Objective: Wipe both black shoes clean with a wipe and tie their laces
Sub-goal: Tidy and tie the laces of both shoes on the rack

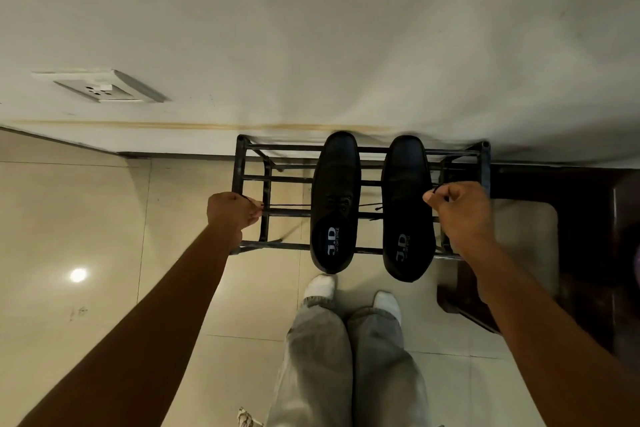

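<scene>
Left hand [232,212] and right hand [457,206] each pinch a lace end [287,205], pulled taut sideways from left black shoe [335,198]; right black shoe [408,204] beside it on metal rack [252,178].

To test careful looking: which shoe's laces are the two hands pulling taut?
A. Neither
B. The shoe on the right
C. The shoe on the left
C: the left hand and right hand pull lace ends running from the left shoe eyelets.
</scene>
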